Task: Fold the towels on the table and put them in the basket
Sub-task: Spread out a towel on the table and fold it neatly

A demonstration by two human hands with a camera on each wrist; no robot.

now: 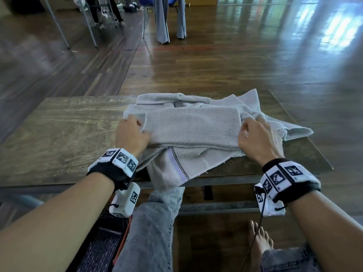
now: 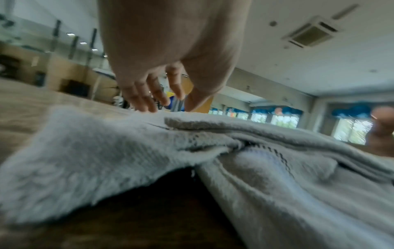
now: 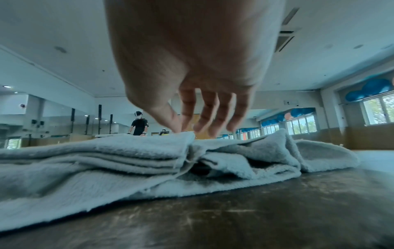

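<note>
Folded towel (image 1: 193, 126) atop loose towels (image 1: 249, 107) on table (image 1: 64, 134). Left hand (image 1: 130, 134) at left end, right hand (image 1: 255, 137) at right end; fingers straight, slightly apart, touching cloth.

Folded towel (image 1: 193, 125): grey terry cloth, nubby, matt. Lower towel (image 1: 172, 163): same pile, woven checked border band. Surface (image 1: 64, 134): worn wood veneer, dull, scuffed. Floor (image 1: 235, 55): wood strips, glossy, reflective.
</note>
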